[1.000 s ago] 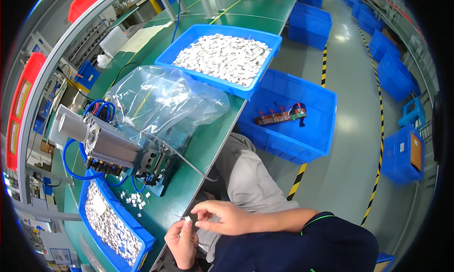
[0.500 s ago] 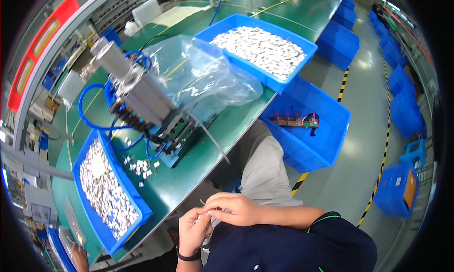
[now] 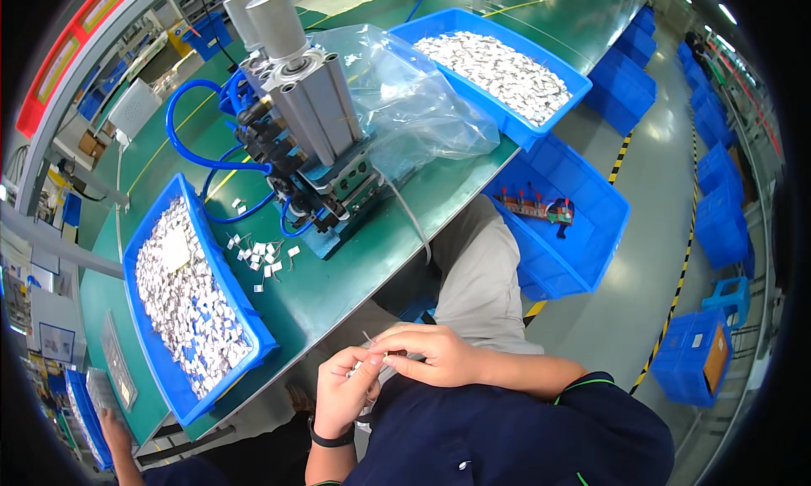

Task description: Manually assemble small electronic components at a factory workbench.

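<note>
Two bare hands pinch a small pale part over the lap

The pale part sits between the fingertips of the left hand and the right hand, just off the near edge of the green table. Both hands grip lightly; the lower fingers are curled, and I cannot tell whether they hide more pieces. A thin grey lead pokes up beyond the fingers. I'd judge the part nearly weightless, its body stiff, its lead bendable and easily strained: best pinched by the body.

Farther out, loose white pieces lie beside a silver press. A blue tray of similar pieces is to the left; a second tray stands far right, past a clear bag.

A second ago the hands were slightly apart, the part showing at the left fingertips; now they meet around it.
</note>
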The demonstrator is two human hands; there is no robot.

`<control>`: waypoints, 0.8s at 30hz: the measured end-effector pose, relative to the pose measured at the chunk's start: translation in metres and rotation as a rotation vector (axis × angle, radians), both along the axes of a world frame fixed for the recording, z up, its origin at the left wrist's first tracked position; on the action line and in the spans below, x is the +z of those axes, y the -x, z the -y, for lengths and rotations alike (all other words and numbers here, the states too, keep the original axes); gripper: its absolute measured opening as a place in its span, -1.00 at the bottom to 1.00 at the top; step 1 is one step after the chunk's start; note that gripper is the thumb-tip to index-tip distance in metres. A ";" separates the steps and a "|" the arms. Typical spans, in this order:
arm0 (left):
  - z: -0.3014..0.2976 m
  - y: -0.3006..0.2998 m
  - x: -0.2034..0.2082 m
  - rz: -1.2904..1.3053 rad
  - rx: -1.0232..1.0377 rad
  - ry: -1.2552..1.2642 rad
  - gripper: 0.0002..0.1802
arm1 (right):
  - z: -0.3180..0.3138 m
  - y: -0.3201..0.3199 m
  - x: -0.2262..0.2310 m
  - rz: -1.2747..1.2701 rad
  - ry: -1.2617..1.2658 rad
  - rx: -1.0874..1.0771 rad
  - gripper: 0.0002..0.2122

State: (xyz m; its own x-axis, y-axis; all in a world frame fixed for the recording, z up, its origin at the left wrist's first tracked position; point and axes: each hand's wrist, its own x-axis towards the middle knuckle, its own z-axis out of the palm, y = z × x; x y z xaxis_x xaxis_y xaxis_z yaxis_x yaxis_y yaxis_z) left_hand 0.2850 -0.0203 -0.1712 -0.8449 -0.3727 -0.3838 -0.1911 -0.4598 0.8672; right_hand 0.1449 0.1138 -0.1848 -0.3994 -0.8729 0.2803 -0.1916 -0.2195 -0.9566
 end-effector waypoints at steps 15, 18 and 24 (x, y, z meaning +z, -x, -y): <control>0.006 -0.003 -0.004 -0.046 -0.029 -0.055 -0.87 | 0.005 -0.003 -0.002 -0.054 0.056 -0.011 -0.78; 0.004 -0.006 -0.003 -0.050 -0.010 -0.021 -0.86 | 0.005 -0.006 -0.006 -0.041 0.036 -0.004 -0.78; 0.003 -0.009 -0.007 -0.037 -0.007 -0.002 -0.87 | 0.003 -0.006 -0.004 -0.053 0.009 0.014 -0.77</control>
